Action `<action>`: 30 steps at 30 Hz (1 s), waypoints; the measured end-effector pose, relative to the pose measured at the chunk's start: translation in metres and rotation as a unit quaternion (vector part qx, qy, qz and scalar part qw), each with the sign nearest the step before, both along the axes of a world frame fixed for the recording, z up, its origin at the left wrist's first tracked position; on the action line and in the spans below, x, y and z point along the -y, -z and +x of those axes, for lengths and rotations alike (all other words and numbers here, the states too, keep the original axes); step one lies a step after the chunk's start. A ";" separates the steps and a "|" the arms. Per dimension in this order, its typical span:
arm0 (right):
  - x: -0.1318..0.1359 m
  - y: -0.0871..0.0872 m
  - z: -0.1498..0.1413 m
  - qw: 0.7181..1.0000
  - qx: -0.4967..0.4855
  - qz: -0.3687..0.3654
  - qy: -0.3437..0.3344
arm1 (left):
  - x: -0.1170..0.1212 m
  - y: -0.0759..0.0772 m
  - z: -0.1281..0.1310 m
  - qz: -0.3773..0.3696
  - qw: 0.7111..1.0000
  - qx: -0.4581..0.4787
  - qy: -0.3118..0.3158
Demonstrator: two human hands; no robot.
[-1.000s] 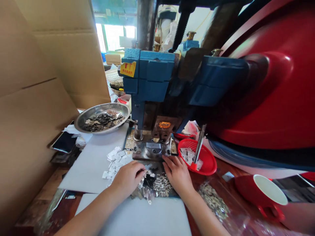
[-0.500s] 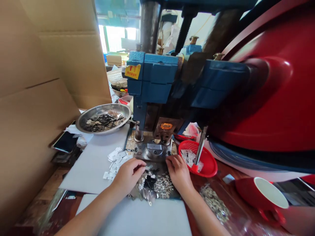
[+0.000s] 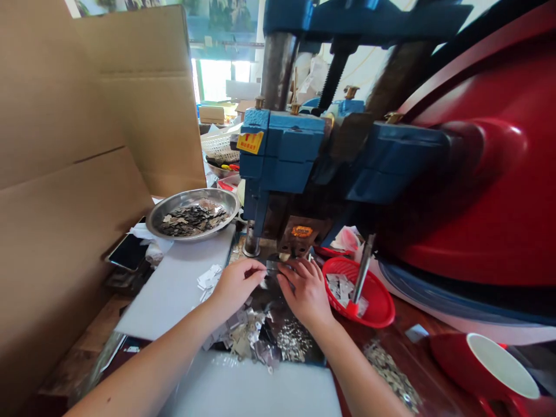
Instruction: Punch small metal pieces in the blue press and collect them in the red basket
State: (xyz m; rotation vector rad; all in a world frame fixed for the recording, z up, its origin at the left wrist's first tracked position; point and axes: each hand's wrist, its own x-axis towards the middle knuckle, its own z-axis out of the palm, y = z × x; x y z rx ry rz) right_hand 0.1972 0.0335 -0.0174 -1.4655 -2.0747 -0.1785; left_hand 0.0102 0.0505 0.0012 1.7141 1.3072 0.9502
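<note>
My left hand [image 3: 237, 289] pinches a small metal tab between thumb and forefinger at the left edge of the press's die block. Fingers stretched forward, my right hand [image 3: 307, 292] rests over the die's right side; what its fingertips touch is partly hidden. Between the hands a flat metal plate [image 3: 273, 264] shows on the die, below the punch of the blue press [image 3: 286, 147]. Nearer to me lie a heap of flat metal pieces [image 3: 245, 336] and a pile of small shiny parts [image 3: 293, 340].
White metal plates [image 3: 209, 279] lie left of my left hand. Behind them stands a steel bowl [image 3: 156, 223] of dark pieces. At the right are a red basket [image 3: 384, 310], a lever [image 3: 364, 269], a red mug [image 3: 456, 362] and a large red flywheel [image 3: 486, 220].
Both hands have moved forward onto the die, the left carrying the small metal tab from above the heap. The right hand has shifted inward. The camera view has tilted slightly.
</note>
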 end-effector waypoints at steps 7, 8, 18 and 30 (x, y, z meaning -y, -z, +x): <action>0.008 0.012 0.009 1.000 -0.025 -0.003 0.003 | -0.024 0.002 0.025 0.015 0.999 -0.044 -0.021; 0.007 0.014 0.009 0.999 -0.042 0.003 0.005 | -0.025 0.002 0.028 0.019 0.998 -0.049 -0.023; 0.005 0.012 0.011 1.000 0.001 -0.012 0.013 | -0.030 0.010 0.033 0.046 0.994 -0.094 -0.035; 0.004 0.004 0.012 0.996 -0.086 -0.017 0.015 | -0.042 0.013 0.030 0.053 0.993 -0.095 -0.040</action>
